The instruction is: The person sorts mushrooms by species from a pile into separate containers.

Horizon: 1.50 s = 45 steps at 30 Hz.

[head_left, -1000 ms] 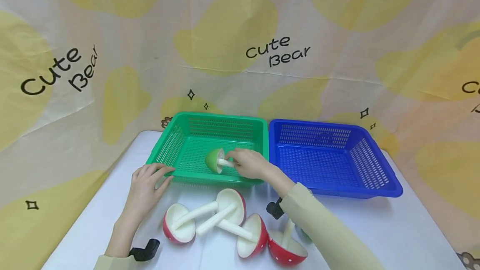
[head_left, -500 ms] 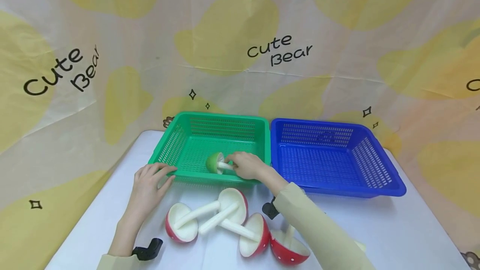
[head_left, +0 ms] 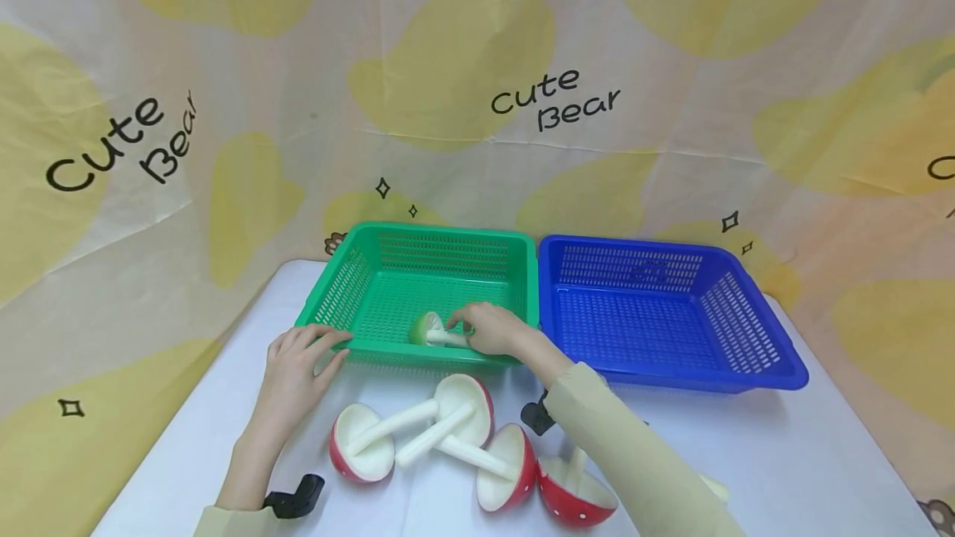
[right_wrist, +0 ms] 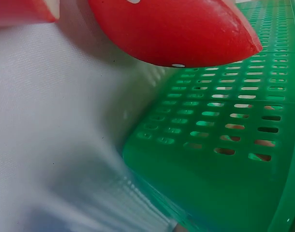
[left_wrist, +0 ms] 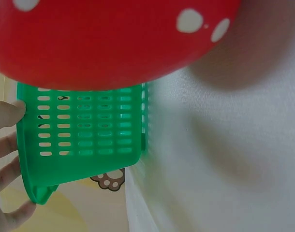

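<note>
In the head view a toy mushroom with a green cap (head_left: 422,330) and a white stem lies tilted in the green basket (head_left: 462,292), close to its front wall. My right hand (head_left: 494,330) is over the stem's end, fingers loosely bent, and basket shows between the index finger and the stem. My left hand (head_left: 302,363) rests its fingertips on the basket's front left corner, with thumb and fingers spread. Several red mushrooms (head_left: 506,471) with white stems lie before the basket. In the right wrist view a red cap (right_wrist: 176,29) blocks part of the basket wall.
A blue basket (head_left: 634,330) stands to the right, beside the green one. Both are on a white table (head_left: 813,454) in front of a hanging cloth printed with bears. Part of a pale mushroom (head_left: 714,487) shows behind my right sleeve.
The green mushroom has sunk lower in the green basket and turned its underside upward, dropping away from my right index finger. My right hand first lowered slightly, then stayed. My left hand keeps its place.
</note>
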Each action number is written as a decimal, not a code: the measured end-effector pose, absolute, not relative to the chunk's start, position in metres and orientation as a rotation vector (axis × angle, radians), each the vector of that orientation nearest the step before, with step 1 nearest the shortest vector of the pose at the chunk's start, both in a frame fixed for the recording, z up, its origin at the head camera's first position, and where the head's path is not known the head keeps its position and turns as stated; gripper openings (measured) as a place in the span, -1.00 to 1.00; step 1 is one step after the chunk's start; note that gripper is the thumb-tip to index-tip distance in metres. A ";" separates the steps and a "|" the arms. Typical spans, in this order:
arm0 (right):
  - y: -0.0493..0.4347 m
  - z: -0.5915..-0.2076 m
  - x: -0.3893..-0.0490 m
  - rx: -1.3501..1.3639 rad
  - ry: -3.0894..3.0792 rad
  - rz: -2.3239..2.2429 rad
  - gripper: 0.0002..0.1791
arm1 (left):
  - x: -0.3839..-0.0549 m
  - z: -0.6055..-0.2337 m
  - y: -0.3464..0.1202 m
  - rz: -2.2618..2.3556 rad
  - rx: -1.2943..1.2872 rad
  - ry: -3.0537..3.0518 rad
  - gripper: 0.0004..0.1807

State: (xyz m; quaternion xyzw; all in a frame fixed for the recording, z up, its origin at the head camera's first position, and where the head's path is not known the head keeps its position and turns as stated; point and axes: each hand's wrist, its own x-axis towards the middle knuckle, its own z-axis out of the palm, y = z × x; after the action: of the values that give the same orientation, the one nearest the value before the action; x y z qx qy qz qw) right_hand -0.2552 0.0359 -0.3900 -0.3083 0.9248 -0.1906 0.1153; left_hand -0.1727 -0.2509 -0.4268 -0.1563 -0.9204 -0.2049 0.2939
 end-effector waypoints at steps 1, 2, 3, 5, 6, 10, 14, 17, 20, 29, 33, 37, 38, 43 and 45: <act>0.037 -0.390 -0.255 -0.904 2.722 -0.550 -0.56 | -0.173 -0.427 -0.251 -0.547 -0.416 -2.452 -0.72; 0.038 -0.389 -0.254 -0.898 2.734 -0.537 -0.56 | -0.173 -0.427 -0.250 -0.549 -0.416 -2.452 -0.72; 0.039 -0.389 -0.253 -0.897 2.747 -0.527 -0.57 | -0.173 -0.427 -0.250 -0.551 -0.416 -2.453 -0.72; 0.041 -0.387 -0.252 -0.888 2.766 -0.522 -0.58 | -0.173 -0.427 -0.250 -0.550 -0.416 -2.452 -0.72; 0.043 -0.386 -0.251 -0.887 2.776 -0.522 -0.59 | -0.173 -0.427 -0.250 -0.549 -0.415 -2.451 -0.72; 0.048 -0.381 -0.248 -0.911 2.809 -0.529 -0.62 | -0.172 -0.427 -0.250 -0.545 -0.413 -2.450 -0.72; 0.054 -0.375 -0.244 -0.941 2.845 -0.540 -0.64 | -0.173 -0.427 -0.251 -0.547 -0.412 -2.451 -0.73; 0.059 -0.371 -0.240 -0.949 2.867 -0.549 -0.65 | -0.172 -0.427 -0.251 -0.548 -0.412 -2.452 -0.72; 0.064 -0.366 -0.235 -0.950 2.889 -0.547 -0.65 | -0.172 -0.427 -0.251 -0.549 -0.411 -2.454 -0.72; 0.085 -0.351 -0.221 -1.019 2.997 -0.482 -0.65 | -0.172 -0.426 -0.250 -0.556 -0.410 -2.459 -0.72; 0.096 -0.346 -0.214 -1.095 3.051 -0.474 -0.66 | -0.172 -0.425 -0.250 -0.562 -0.411 -2.463 -0.72; 0.104 -0.343 -0.207 -1.142 3.101 -0.465 -0.68 | -0.171 -0.425 -0.250 -0.567 -0.407 -2.464 -0.72; 0.106 -0.342 -0.206 -1.151 3.113 -0.465 -0.69 | -0.171 -0.425 -0.250 -0.569 -0.407 -2.464 -0.72; 0.116 -0.340 -0.196 -1.203 3.157 -0.447 -0.69 | -0.172 -0.426 -0.250 -0.564 -0.412 -2.463 -0.73; 0.120 -0.340 -0.192 -1.216 3.164 -0.440 -0.69 | -0.173 -0.426 -0.250 -0.567 -0.411 -2.465 -0.73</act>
State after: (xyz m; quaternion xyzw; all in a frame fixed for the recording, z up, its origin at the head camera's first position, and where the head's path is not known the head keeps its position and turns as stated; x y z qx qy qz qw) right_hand -0.1917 0.1200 -0.3396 -0.3524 0.9168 -0.1274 -0.1380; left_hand -0.1727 -0.2503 -0.4264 -0.1535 -0.9220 -0.2120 0.2855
